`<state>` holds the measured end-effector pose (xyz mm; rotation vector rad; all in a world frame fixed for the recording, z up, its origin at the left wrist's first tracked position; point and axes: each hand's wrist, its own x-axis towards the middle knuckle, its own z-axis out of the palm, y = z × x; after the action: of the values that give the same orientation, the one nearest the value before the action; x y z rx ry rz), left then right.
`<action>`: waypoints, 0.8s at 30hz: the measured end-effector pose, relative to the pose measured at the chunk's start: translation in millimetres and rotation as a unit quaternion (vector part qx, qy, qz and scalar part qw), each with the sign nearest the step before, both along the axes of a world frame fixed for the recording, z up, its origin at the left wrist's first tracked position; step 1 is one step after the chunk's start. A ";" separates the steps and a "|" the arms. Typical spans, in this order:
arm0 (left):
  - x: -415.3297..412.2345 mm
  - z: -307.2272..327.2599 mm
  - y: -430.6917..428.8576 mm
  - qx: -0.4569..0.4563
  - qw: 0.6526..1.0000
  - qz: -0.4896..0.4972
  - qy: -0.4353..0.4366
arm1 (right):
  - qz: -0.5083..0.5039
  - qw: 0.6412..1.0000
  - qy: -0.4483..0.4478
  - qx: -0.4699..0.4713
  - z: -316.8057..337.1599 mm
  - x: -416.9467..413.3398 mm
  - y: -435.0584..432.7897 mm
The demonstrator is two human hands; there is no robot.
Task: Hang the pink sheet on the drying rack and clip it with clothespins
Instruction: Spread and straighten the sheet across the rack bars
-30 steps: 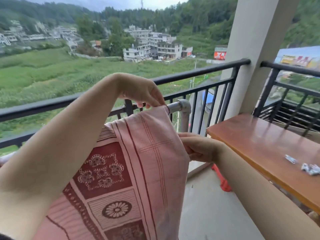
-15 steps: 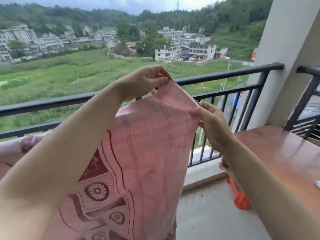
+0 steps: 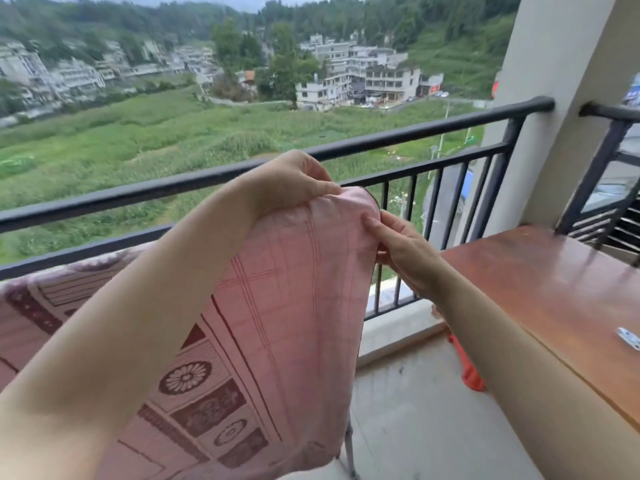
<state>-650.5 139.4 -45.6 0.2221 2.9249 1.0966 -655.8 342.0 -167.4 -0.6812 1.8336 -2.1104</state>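
Observation:
The pink sheet (image 3: 287,306), patterned with dark red squares and flowers, drapes over the drying rack, which it hides except for a grey leg (image 3: 349,448) at the bottom. My left hand (image 3: 291,181) pinches the sheet's top right corner from above. Just right of it, my right hand (image 3: 405,251) grips the same corner's edge, thumb on the cloth. A white clothespin (image 3: 628,337) lies on the wooden table at the right edge.
A black balcony railing (image 3: 207,178) runs behind the sheet. The brown wooden table (image 3: 554,289) stands on the right beside a white pillar (image 3: 561,98). An orange object (image 3: 467,368) lies on the concrete floor under the table.
Both hands lifted the sheet's right corner off the rack's bar end and brought it together; the right hand moved up close to the left. The view shifted left.

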 end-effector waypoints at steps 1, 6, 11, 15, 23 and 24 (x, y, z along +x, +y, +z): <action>-3.0 -3.0 5.5 -0.031 0.999 -0.004 0.029 | -0.016 0.999 -0.009 -0.027 -7.9 -1.4 -0.3; -13.3 -9.4 18.9 -0.127 0.987 -0.031 0.093 | -0.056 0.998 -0.026 0.012 -48.4 -4.7 5.6; -21.9 -12.5 55.7 -0.245 0.952 -0.058 0.173 | -0.160 0.986 0.007 0.055 -62.2 -19.7 47.9; -34.2 -37.8 123.8 -0.214 0.928 -0.084 0.294 | -0.312 0.912 0.084 0.254 -87.3 -36.7 136.6; -60.8 -205.2 303.3 -0.087 0.964 -0.028 0.250 | -0.382 0.798 -0.032 0.465 -162.5 -9.5 356.2; -60.6 -226.6 324.3 -0.097 0.971 -0.031 0.216 | -0.386 0.793 -0.060 0.468 -171.5 -0.8 380.9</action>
<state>-711.1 463.7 -272.2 0.6174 3.3446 0.8344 -656.7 722.9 -338.9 0.5215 2.9568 -1.1066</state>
